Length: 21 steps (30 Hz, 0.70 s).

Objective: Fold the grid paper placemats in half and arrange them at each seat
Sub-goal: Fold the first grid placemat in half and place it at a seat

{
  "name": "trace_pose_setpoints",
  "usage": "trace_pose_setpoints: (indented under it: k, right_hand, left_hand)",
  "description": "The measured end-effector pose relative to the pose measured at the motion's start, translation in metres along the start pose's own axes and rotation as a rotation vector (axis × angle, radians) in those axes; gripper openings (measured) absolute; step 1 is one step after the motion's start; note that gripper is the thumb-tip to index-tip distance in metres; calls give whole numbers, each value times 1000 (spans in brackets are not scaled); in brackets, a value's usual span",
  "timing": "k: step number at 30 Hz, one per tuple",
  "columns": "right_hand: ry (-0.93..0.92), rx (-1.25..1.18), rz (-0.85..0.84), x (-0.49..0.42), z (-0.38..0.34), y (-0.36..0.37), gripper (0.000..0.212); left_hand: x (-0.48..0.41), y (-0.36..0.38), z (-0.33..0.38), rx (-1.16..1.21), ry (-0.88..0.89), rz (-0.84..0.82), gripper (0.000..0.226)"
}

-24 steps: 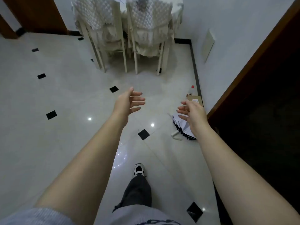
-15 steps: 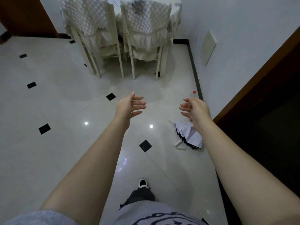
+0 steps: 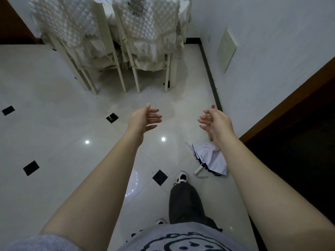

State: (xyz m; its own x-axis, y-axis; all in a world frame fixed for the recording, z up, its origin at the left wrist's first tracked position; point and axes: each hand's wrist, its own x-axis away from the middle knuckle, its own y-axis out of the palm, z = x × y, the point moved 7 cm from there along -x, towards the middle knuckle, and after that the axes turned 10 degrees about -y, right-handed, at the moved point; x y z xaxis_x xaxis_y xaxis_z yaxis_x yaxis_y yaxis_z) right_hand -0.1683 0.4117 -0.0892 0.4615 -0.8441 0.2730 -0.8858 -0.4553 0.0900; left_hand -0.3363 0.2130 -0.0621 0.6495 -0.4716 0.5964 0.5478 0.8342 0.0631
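Note:
No grid paper placemats show in the head view. My left hand [image 3: 145, 119] is stretched out in front of me above the tiled floor, fingers relaxed and empty. My right hand [image 3: 216, 122] is held out at the same height, fingers loosely spread, holding nothing. Ahead stand two cream chairs with quilted covers, the left chair [image 3: 72, 33] and the right chair [image 3: 145, 29], pushed up to a table [image 3: 183, 8] draped in pale cloth at the top of the view.
A folded umbrella [image 3: 210, 160] lies on the floor under my right forearm. A small red-capped thing [image 3: 213, 106] sits by the dark skirting. The white wall [image 3: 272, 51] runs along the right, with a dark doorway [image 3: 299, 142]. My shoe [image 3: 181, 177] steps forward.
I have walked closer to the chairs and table; they loom larger. The umbrella has slid back beneath my right arm. Both hands stay outstretched and empty.

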Motion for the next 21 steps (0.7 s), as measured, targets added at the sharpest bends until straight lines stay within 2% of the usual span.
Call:
trace_pose_setpoints:
  k: [10, 21]
  right_hand:
    - [41, -77, 26, -159, -35, 33, 11]
    - [42, -81, 12, -315, -90, 58, 11]
  left_hand:
    - [-131, 59, 94, -52, 13, -2, 39]
    - [-255, 140, 195, -5, 11, -11, 37]
